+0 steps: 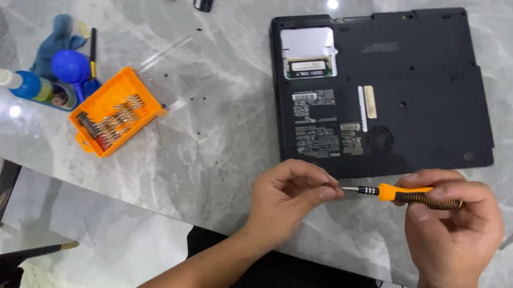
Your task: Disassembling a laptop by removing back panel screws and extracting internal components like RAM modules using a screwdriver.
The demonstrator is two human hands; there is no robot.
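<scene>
Screwdriver, a slim precision type with an orange collar and ribbed dark grip, lies level over the tabletop's near edge, clamped in the right hand. Left hand pinches its fingertips together at the metal tip. Seating a bit probably goes best pushed straight in. Just beyond lies an upturned matte-black laptop; an orange plastic bit case sits toward the left edge of the glossy marble tabletop.
</scene>
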